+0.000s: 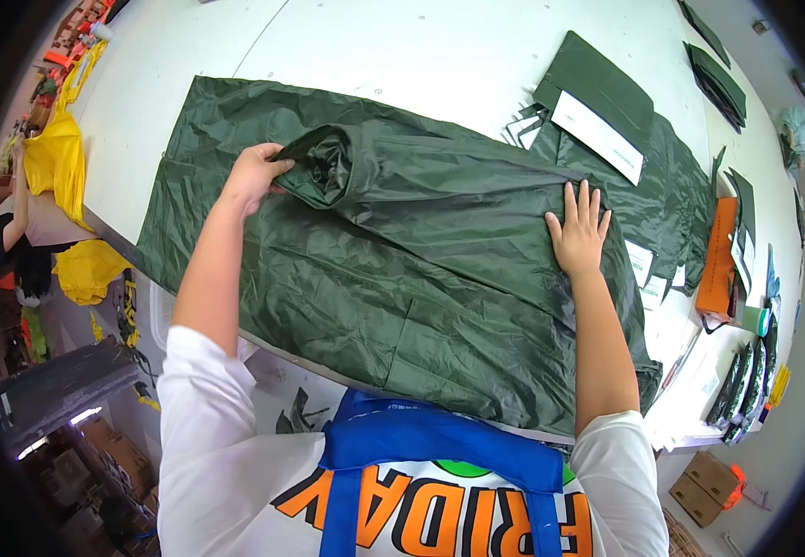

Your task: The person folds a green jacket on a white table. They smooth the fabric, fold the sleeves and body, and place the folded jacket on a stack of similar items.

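Note:
A dark green rain garment [328, 269] of thin, shiny fabric lies spread over the white table in front of me, its near edge reaching the table's front. One tube-shaped part, which looks like a sleeve or leg [421, 176], is laid across it, with its open end [328, 165] gaping toward the left. My left hand [258, 176] pinches the rim of that opening between thumb and fingers. On the right, my right hand [577, 227] rests flat on the fabric with its fingers spread, near the far end of the tube.
Folded dark green pieces [597, 88] with white cards [597, 137] lie at the back right. Beyond them stand an orange box [718, 255] and several dark packets [741, 390]. At the far left, another person's arm [17, 204] is beside a yellow garment [59, 162]. Cardboard boxes [707, 485] stand lower right.

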### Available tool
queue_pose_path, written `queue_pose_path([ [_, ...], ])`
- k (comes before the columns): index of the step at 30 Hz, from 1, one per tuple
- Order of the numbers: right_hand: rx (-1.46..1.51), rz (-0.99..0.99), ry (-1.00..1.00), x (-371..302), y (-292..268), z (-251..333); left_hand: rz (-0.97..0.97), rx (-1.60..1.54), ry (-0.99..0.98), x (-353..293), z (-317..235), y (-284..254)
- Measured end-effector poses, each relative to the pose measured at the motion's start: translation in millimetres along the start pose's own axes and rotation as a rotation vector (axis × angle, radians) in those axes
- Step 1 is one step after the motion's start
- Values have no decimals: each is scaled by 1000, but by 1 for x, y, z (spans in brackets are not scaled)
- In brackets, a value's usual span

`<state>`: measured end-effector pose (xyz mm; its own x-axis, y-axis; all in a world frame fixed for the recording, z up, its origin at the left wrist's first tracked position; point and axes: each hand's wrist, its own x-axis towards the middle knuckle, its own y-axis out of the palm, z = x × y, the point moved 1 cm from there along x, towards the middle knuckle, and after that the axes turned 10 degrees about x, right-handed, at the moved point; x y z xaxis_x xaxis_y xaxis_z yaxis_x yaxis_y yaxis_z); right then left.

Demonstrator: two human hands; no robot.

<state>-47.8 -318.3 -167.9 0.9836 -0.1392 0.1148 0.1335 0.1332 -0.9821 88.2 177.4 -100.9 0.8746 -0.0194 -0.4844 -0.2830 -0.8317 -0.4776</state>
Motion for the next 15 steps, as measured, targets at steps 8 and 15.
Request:
queue_pose_path([
  [8,182,-203,-30,13,-39,39,-138,455,398,17,-13,28],
  [15,1381,241,-26,39,-54,211,-205,260,360,-19,-58,58],
])
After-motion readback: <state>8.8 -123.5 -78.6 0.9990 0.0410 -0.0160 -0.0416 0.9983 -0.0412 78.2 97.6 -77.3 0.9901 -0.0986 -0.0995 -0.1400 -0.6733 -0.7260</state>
